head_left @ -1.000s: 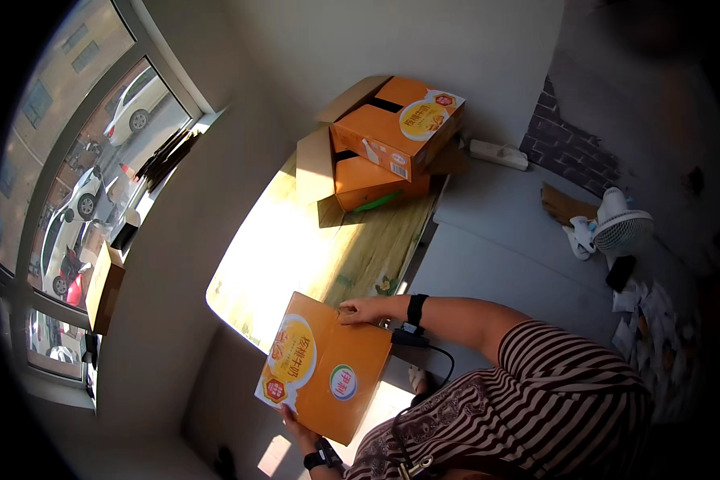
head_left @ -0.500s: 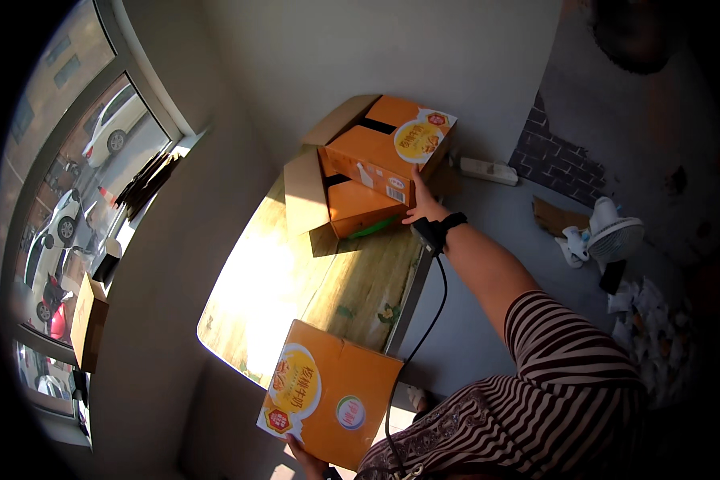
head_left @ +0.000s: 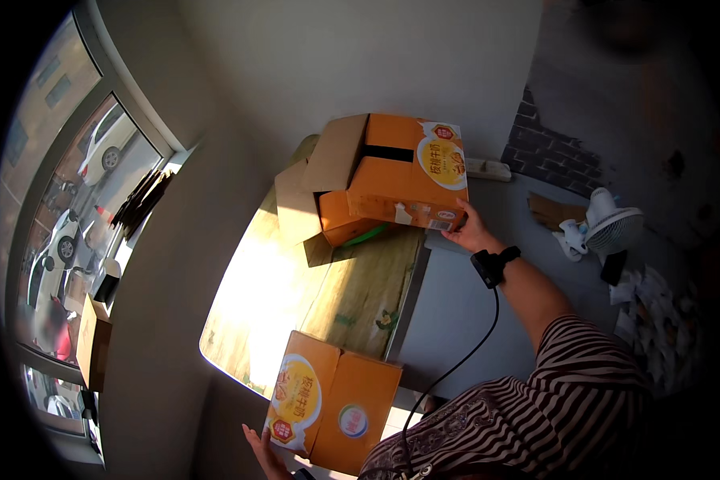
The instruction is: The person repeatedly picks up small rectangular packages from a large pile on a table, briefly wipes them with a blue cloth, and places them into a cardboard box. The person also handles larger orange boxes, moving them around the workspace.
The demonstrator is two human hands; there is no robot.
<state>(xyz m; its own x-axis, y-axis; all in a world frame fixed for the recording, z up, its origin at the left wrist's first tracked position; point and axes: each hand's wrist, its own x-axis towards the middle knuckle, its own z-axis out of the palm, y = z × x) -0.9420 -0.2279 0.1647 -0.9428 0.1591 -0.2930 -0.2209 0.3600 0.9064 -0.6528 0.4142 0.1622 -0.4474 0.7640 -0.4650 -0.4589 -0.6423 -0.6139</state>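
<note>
My right hand point(head_left: 472, 232) grips the lower right corner of an orange cardboard carton point(head_left: 392, 186), which has a white-and-yellow printed end and stands tilted over another open orange carton point(head_left: 342, 220). Brown flaps stick out on their left, and a green strip shows on the lower one. My left hand point(head_left: 266, 452) has its fingers stretched out beside a closed orange carton point(head_left: 358, 408) at the table's near end; a small gap seems to part them. A black band with a small device and a cable sits on my right wrist.
The cartons stand on a wood-patterned table point(head_left: 312, 300), brightly sunlit at its left. A grey surface point(head_left: 456, 312) adjoins it, with a white fan point(head_left: 612, 224), a brown cardboard piece point(head_left: 554, 212) and a white power strip point(head_left: 488, 170). Walls and a window sill bound the left.
My right hand has moved right, and the upper carton has shifted right and turned with it. My left hand has come off the near carton and moved left.
</note>
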